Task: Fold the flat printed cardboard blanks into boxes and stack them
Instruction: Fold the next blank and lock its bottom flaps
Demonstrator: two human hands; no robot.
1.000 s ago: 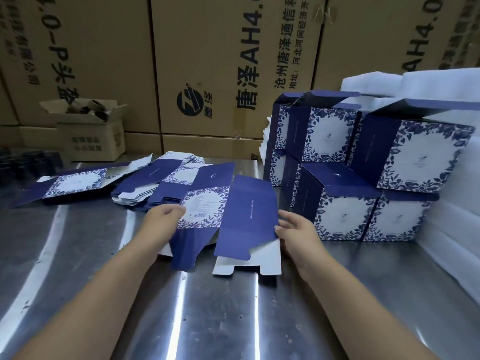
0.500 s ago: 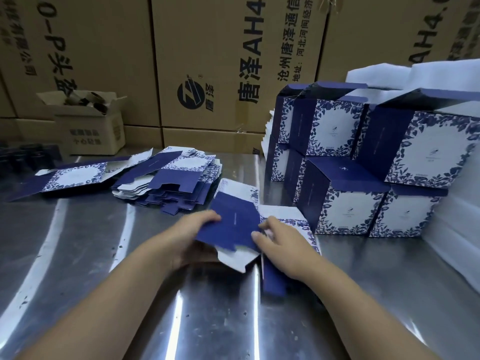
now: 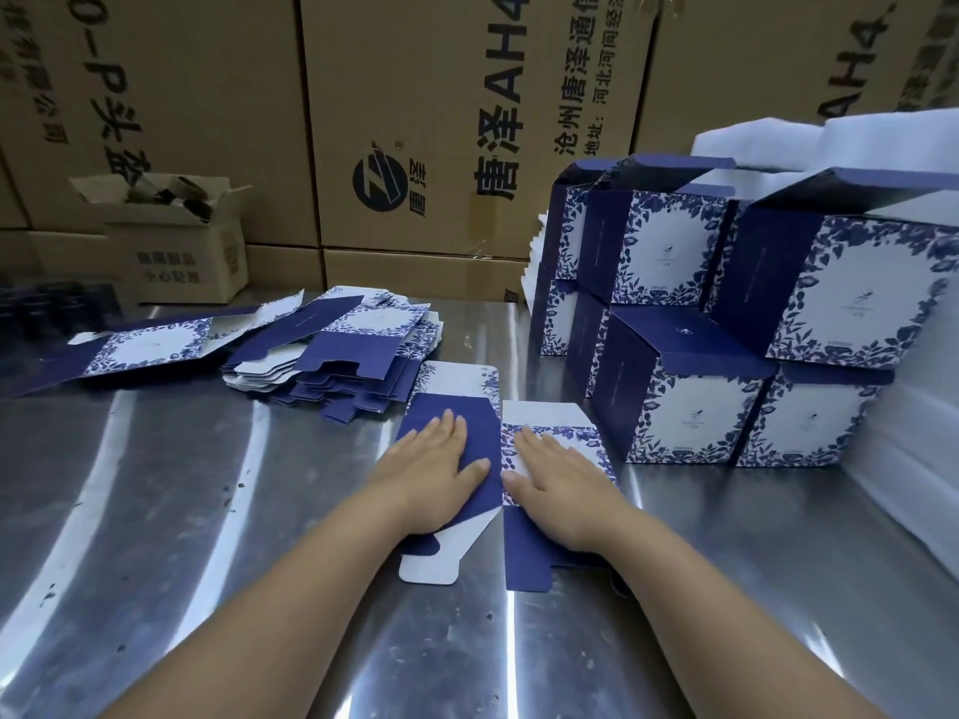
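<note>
A flattened blue-and-white printed blank [image 3: 488, 422] lies on the steel table [image 3: 218, 511] in front of me. My left hand [image 3: 436, 469] presses flat on its dark blue panel. My right hand [image 3: 558, 474] presses flat on the white floral panel beside it. Both hands have straight fingers. A pile of flat blanks [image 3: 342, 365] sits behind to the left, with a single blank [image 3: 140, 347] spread out farther left. Several folded boxes [image 3: 690, 324] are stacked two high at the right, some with lids open.
Large brown shipping cartons [image 3: 415, 121] form a wall behind the table. A small open carton [image 3: 176, 241] stands at the back left. White foam sheets [image 3: 913, 459] line the right side behind the stacked boxes.
The blank was held up and being folded between both hands; it now lies flat on the table with both palms pressing it down.
</note>
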